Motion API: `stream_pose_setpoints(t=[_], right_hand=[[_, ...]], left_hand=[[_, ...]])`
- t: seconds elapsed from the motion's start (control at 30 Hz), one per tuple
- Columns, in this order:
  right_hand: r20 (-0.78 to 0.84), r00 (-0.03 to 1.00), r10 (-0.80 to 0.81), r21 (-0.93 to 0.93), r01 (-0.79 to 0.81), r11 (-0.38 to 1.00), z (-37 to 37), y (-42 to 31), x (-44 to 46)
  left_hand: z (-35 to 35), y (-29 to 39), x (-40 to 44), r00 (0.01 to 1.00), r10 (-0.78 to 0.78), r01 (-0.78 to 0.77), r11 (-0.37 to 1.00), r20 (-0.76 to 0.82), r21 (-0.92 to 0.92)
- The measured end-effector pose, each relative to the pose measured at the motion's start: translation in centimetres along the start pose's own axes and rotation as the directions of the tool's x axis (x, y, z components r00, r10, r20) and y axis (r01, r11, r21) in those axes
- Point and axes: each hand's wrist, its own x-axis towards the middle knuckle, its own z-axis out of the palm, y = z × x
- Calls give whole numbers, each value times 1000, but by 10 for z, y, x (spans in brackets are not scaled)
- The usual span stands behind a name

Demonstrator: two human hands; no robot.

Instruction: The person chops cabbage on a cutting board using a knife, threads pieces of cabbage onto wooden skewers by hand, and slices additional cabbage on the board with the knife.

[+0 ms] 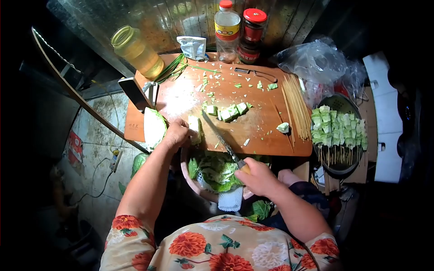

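Observation:
My right hand (257,176) is closed round the wooden handle of a knife (219,135), whose blade slants up and left over the board's front part. At the left, my left hand (177,134) has its fingers bent against a pale green cabbage strip (194,129) on the wooden board (257,135). Cut cabbage pieces (232,112) lie in a row just beyond the blade. A larger cabbage wedge (154,128) sits left of my left hand. One small cabbage piece (283,128) is near the skewers (296,106).
Below the board's front edge is a tub (212,195) with cabbage leaves. Filled cabbage skewers (338,128) rest on a dark pan at the right. A jar (138,52), a phone (134,93), a bottle (227,31) and red-lidded jars (254,27) stand along the left and back.

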Motion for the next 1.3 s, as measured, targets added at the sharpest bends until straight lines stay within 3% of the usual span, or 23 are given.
stream_pose_setpoints(t=[0.07,0.2,0.63,1.3], right_hand=[[50,986,160,163,-166,973,11,-3,7],[63,977,206,253,-215,943,41,-2,19],[-22,998,59,73,-57,996,43,-29,18],[4,999,55,-31,-54,998,58,-27,49]], left_hand=[[8,0,-4,999,2,-2,1000,-32,-6],[9,0,-4,1000,-10,9,999,-18,-53],[4,-2,5,999,-43,45,998,24,-49],[10,-2,11,999,-39,40,999,-21,28]])
